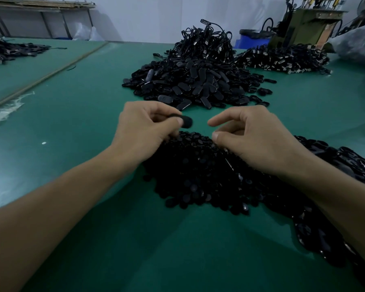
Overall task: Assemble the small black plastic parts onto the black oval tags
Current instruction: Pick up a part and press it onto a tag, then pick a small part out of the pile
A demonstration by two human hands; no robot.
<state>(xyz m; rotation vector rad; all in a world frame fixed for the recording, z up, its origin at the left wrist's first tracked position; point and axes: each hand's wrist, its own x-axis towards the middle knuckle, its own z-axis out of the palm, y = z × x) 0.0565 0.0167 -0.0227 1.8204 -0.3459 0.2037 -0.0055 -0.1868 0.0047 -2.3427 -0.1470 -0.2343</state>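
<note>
- At the near middle of the counter, the left hand pinched one black oval tag between thumb and forefinger, holding it just above the far edge of the near heap.
- The right hand hovered just to the right of the tag, with thumb and forefinger apart and the other fingers loosely curled. No small part showed between them, though the palm side was hidden.
- Beneath both hands lay the near heap of small black parts, wide and deep. It ran on to the right under the right forearm into a band of larger glossy black pieces, whose kind I could not tell.
- Farther off, past the hands, sat a far heap of oval tags. A tangle of corded black pieces was piled behind it, and another dark pile lay to the far right.
- By my judgement the tag in hand had not yet received its part. Nothing was seen being pressed onto it, and the right hand seemed placed to fetch or offer one.
- Whether any heap held finished tags could not be told in such dim light. Judging by the bulk of loose parts and tags, most of the job was left to do.
</note>
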